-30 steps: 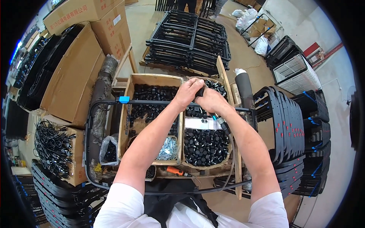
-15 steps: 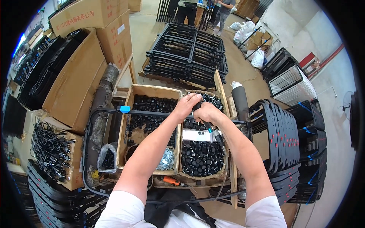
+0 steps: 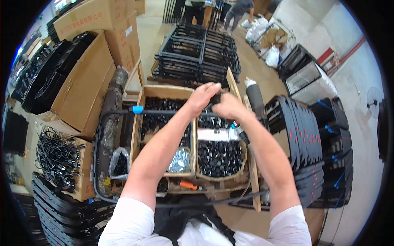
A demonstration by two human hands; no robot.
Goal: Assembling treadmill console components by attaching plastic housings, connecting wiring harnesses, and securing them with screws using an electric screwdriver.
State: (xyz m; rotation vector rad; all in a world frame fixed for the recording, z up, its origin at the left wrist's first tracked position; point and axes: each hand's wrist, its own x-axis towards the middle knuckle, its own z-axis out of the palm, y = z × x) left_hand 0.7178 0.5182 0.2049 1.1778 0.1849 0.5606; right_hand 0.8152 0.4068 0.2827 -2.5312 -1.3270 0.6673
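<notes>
Beyond the far bar of a black rectangular frame (image 3: 180, 113), my two hands are close together over the parts boxes. My left hand (image 3: 203, 98) is closed, its fingertips at a small dark piece that I cannot make out. My right hand (image 3: 228, 105) grips a black in-line power screwdriver (image 3: 242, 132) with a blue ring, its rear end pointing back toward me under my forearm. The working tip is hidden by my hands. A blue clip (image 3: 137, 109) sits on the frame's far left corner.
Below the frame are a wooden box (image 3: 137, 137) of black parts, a tub of silver screws (image 3: 179, 160) and a bin of black caps (image 3: 220, 160). An orange-handled tool (image 3: 188, 185) lies nearer me. Stacked black frames (image 3: 197, 53) stand ahead; cables (image 3: 57, 153) lie left.
Both hands have moved farther away and upward, taking the screwdriver along. The whole view has shifted slightly. In the background, one person now bends toward the white bags.
</notes>
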